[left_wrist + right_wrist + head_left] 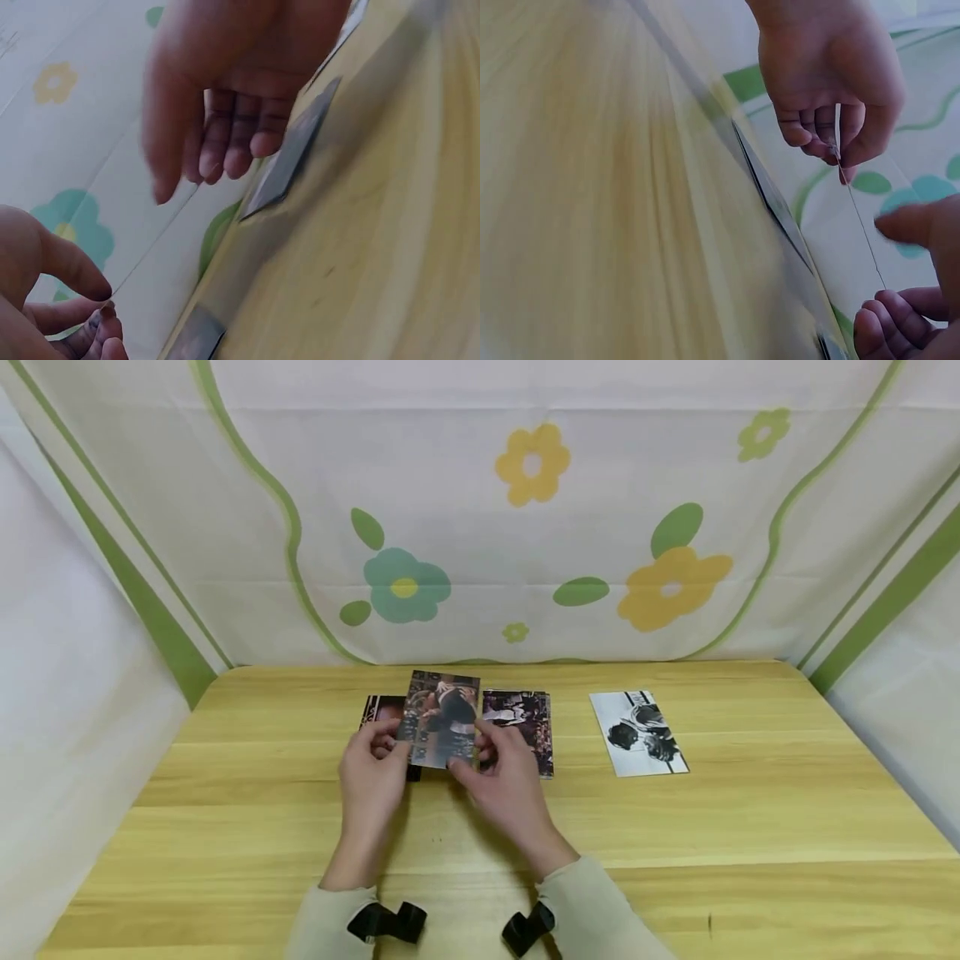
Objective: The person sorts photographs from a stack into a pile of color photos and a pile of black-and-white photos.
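Across the whole lower half of the head view runs a pale wooden table [750,827], backed by a white cloth [525,527] printed with flowers and green stripes. Toward the table's far edge, right of centre, lies a black-and-white photo [638,732], well apart from the hands. Nearer the middle of that far edge, 2 more prints lie flat: a dark photo [525,718] partly behind the right hand, and another photo [381,710] peeking out behind the left hand. Above these, lifted off the table, a colour photo [442,718] is held upright. The left hand [372,777] pinches its left edge between thumb and fingers; the right hand [504,781] pinches its lower right edge, fingers curled.
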Motion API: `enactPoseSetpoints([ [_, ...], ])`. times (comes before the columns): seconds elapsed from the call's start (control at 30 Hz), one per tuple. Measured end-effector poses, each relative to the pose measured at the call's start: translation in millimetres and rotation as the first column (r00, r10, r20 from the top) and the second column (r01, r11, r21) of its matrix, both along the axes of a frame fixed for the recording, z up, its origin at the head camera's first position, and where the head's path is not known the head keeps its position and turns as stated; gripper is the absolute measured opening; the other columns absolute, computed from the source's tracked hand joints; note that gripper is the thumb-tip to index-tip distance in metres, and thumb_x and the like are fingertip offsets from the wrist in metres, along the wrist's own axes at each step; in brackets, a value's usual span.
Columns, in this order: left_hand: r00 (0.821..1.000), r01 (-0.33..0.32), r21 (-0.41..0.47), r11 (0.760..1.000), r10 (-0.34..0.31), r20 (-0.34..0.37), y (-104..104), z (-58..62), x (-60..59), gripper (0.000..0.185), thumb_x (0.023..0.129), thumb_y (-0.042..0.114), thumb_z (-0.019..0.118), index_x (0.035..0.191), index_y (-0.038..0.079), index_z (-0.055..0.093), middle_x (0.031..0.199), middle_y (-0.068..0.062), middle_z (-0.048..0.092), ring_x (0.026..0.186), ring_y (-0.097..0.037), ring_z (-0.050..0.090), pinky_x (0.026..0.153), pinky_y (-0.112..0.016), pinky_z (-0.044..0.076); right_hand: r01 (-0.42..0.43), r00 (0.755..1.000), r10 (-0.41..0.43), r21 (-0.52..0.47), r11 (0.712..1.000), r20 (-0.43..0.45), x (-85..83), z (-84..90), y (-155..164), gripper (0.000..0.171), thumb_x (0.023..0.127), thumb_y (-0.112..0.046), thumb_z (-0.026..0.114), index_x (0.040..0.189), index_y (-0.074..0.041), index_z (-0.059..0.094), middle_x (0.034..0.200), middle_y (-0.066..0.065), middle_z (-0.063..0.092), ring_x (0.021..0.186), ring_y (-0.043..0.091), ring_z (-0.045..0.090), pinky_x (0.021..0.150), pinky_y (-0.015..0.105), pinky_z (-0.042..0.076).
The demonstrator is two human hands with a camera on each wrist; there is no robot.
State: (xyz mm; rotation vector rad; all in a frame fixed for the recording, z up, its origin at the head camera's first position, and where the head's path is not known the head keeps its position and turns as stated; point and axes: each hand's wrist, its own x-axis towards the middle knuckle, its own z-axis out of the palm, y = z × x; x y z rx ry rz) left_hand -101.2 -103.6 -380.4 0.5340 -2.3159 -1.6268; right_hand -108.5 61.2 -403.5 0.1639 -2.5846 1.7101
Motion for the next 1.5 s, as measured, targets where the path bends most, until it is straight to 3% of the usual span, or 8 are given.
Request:
enactPoseSetpoints([
  [0.23,0.993,-0.012,-0.032,0.999,0.016,0.118,-43.8,5.1,-2.4,0.036,0.097,0.010,0.067,0.133,0.008,0.074,0.108,-0.007,0.064,0.092,-0.016,0.054,0.069,-0.023,0.046,-0.066,0.998,0.066,-0.016,0.998,0.002,-1.8,-1.7,-35.4,0.061,0.096,-0.006,0.074,0.153,0.001,0.055,0.118,0.006,0.062,0.100,0.014,0.058,0.084,0.021,0.055],
  [0.43,0.988,-0.065,-0.106,0.992,0.079,0.134,-64.8,6.6,0.9,0.033,0.098,0.013,0.066,0.130,0.009,0.076,0.109,-0.007,0.064,0.090,-0.017,0.057,0.069,-0.026,0.047,-0.093,0.996,0.092,0.036,0.995,0.012,-2.6,0.7,-56.2,0.058,0.098,-0.010,0.071,0.153,-0.002,0.056,0.118,0.004,0.061,0.098,0.016,0.058,0.085,0.026,0.049],
  [0.63,0.986,-0.076,-0.140,0.987,0.095,0.137,-69.8,9.3,2.5,0.033,0.100,0.015,0.063,0.130,0.008,0.075,0.111,-0.010,0.064,0.093,-0.020,0.057,0.078,-0.032,0.046,-0.106,0.994,0.105,0.047,0.993,0.034,-2.5,4.3,-63.8,0.057,0.098,-0.011,0.069,0.154,-0.005,0.056,0.117,0.004,0.060,0.096,0.013,0.057,0.084,0.029,0.047],
  [0.97,0.981,0.006,-0.207,0.978,0.035,0.192,-72.2,3.3,0.5,0.034,0.099,0.014,0.065,0.130,0.005,0.074,0.109,-0.013,0.067,0.088,-0.020,0.057,0.073,-0.032,0.046,-0.080,0.991,0.069,0.096,0.992,0.117,-4.0,0.3,-63.9,0.060,0.096,-0.015,0.072,0.154,-0.007,0.057,0.119,0.002,0.064,0.076,0.009,0.051,0.069,0.025,0.044],
  [1.3,0.958,0.131,-0.284,0.950,-0.047,0.285,-80.0,-12.3,0.2,0.033,0.100,0.014,0.067,0.129,-0.001,0.072,0.109,-0.018,0.071,0.096,-0.031,0.065,0.073,-0.031,0.046,-0.081,0.986,0.062,0.119,0.990,0.153,-6.5,-3.4,-64.7,0.057,0.095,-0.018,0.074,0.150,-0.006,0.061,0.116,0.001,0.066,0.074,0.008,0.052,0.077,0.028,0.047],
  [1.5,0.963,0.122,-0.298,0.947,-0.040,0.267,-83.2,-14.9,0.5,0.032,0.100,0.013,0.067,0.127,-0.002,0.072,0.107,-0.019,0.073,0.094,-0.031,0.066,0.071,-0.031,0.047,-0.086,0.983,0.069,0.096,0.992,0.173,-7.1,-3.3,-65.9,0.058,0.095,-0.020,0.073,0.150,-0.005,0.061,0.115,0.001,0.065,0.077,0.009,0.055,0.078,0.029,0.049],
])
